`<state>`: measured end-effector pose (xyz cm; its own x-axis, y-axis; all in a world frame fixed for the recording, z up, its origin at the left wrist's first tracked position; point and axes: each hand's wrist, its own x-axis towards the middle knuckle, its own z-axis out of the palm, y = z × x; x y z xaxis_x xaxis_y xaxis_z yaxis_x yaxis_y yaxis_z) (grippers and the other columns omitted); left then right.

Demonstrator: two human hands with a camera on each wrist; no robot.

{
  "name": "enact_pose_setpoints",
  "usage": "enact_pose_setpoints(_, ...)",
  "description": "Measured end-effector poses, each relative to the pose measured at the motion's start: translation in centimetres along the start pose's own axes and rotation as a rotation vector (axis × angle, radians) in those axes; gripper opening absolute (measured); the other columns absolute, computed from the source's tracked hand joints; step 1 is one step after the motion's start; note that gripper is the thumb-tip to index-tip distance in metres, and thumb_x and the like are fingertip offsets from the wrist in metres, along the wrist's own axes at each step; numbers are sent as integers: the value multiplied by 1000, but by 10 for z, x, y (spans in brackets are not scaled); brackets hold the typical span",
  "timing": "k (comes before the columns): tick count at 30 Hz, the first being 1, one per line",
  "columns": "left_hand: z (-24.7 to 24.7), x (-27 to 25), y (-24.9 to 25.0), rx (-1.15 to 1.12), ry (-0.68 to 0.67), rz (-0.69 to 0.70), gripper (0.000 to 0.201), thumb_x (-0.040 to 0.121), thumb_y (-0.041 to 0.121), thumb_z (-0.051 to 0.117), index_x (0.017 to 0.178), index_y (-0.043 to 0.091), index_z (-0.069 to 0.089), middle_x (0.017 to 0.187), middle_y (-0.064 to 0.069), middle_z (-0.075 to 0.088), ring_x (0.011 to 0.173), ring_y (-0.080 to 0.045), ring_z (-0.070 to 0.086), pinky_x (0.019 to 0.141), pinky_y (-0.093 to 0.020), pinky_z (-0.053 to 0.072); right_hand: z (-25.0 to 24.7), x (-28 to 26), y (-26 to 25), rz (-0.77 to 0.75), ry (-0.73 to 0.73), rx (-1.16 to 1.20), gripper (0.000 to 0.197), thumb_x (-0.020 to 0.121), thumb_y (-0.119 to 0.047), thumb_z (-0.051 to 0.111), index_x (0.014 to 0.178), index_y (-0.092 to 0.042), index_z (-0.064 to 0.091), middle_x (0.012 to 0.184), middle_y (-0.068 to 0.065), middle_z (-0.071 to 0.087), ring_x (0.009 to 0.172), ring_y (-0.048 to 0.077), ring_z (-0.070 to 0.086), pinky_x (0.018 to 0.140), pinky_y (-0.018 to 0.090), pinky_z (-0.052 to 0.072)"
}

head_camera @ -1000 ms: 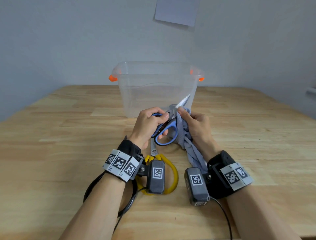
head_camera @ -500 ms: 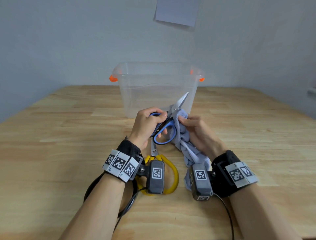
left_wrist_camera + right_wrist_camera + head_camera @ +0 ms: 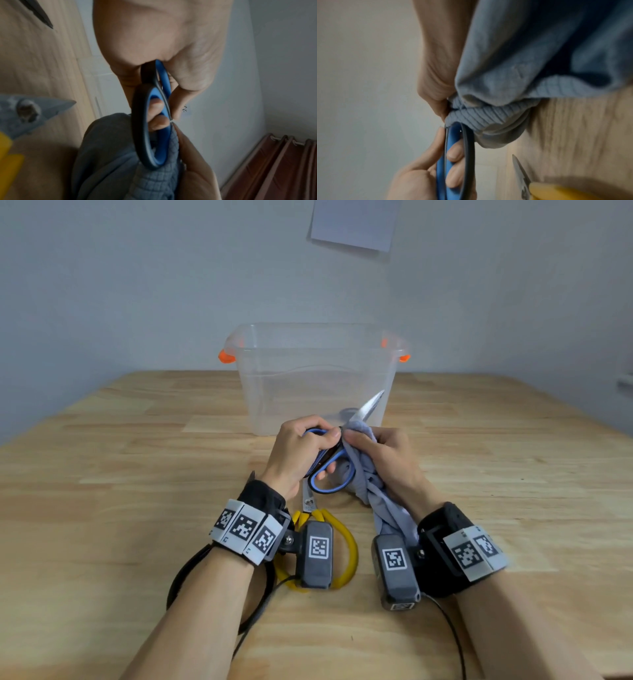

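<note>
Above the wooden table (image 3: 102, 474), just short of the clear bin (image 3: 308, 378), the grey cloth (image 3: 388, 508) hung bunched from the right hand (image 3: 390, 457), whose curled fingers and thumb pinched its ribbed edge against the base of the blue-handled scissors (image 3: 365, 408); tugged, its slack could have swept the yellow scissors (image 3: 355, 554) lying nearby. The left hand (image 3: 298, 446) had its fingers hooked through both loops, squeezed nearly together, blades seemingly closed and aimed at the bin, so the pinching fingertips (image 3: 352, 436) sliding towards the edge risked a nick

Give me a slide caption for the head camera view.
Left hand grips blue-handled scissors while right hand holds grey-blue cloth against them, before a clear plastic bin.
</note>
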<state>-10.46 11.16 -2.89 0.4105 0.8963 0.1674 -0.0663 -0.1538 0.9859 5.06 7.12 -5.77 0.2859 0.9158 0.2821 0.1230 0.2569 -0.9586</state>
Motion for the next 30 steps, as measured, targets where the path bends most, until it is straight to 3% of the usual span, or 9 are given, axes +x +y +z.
enact_pose_setpoints(3, 0, 1, 0, -8, -14, -7, 16, 92, 3, 63, 76, 0, 61, 58, -16, 49, 49, -28, 47, 39, -24, 32, 1, 1, 2, -15, 17, 23, 21, 91, -20, 70, 82, -2, 75, 81, 17, 72, 78, 19, 65, 72, 38, 50)
enact_pose_setpoints(10, 1, -2, 3, -43, -29, -30, 15, 92, 2, 63, 78, -1, 62, 59, -15, 49, 47, -25, 47, 39, -24, 33, 0, 1, 0, -86, 105, 21, 42, 93, -19, 67, 77, 19, 61, 67, 14, 61, 63, 14, 56, 56, 27, 45)
enact_pose_setpoints(12, 0, -3, 3, -49, -30, -32, 15, 92, 2, 63, 78, -2, 62, 57, -14, 49, 46, -25, 47, 38, -24, 32, -1, 1, -1, -68, 123, 30, 40, 93, -18, 67, 75, 17, 62, 66, 12, 63, 62, 13, 58, 55, 25, 46)
enact_pose_setpoints(15, -1, -4, 3, -49, -38, -33, 15, 92, 2, 63, 78, -2, 62, 56, -14, 49, 46, -25, 48, 38, -24, 32, 0, 2, -3, -32, 150, 47, 32, 93, -18, 66, 67, 0, 65, 60, 0, 67, 58, 8, 61, 54, 21, 47)
enact_pose_setpoints(17, 0, -4, 3, -34, -51, -40, 15, 92, 3, 63, 77, -2, 63, 56, -15, 49, 47, -26, 48, 38, -25, 33, -3, 3, -1, -23, 203, 88, 37, 94, -20, 66, 68, 6, 63, 60, 1, 66, 59, 10, 60, 56, 25, 47)
enact_pose_setpoints(20, 0, -5, 3, -19, -37, -54, 16, 91, 4, 64, 76, 0, 65, 54, -16, 50, 47, -27, 48, 37, -24, 32, -9, 3, -2, 14, 213, 225, 45, 94, -25, 67, 84, 19, 61, 71, 16, 63, 67, 22, 60, 63, 34, 47)
enact_pose_setpoints(24, -1, -4, 3, -67, 22, -60, 16, 91, 5, 65, 76, 4, 66, 55, -14, 52, 48, -26, 49, 39, -25, 33, -8, -3, -10, 102, 84, 360, 29, 98, -15, 59, 77, 5, 62, 61, 8, 66, 56, 16, 64, 56, 27, 53)
enact_pose_setpoints(28, -3, -3, 3, -76, 45, -32, 14, 92, 5, 64, 78, 3, 67, 56, -14, 53, 46, -27, 50, 39, -25, 35, -2, -5, -13, 147, -11, 421, 20, 91, -13, 64, 90, 6, 69, 86, 21, 71, 79, 29, 70, 75, 36, 60)
enact_pose_setpoints(30, -3, -3, 3, -72, 47, -31, 13, 92, 6, 64, 79, 4, 67, 56, -13, 55, 46, -27, 51, 39, -25, 36, 0, -5, -13, 165, -46, 411, 28, 87, -17, 67, 98, 9, 67, 94, 26, 68, 85, 32, 68, 80, 39, 57)
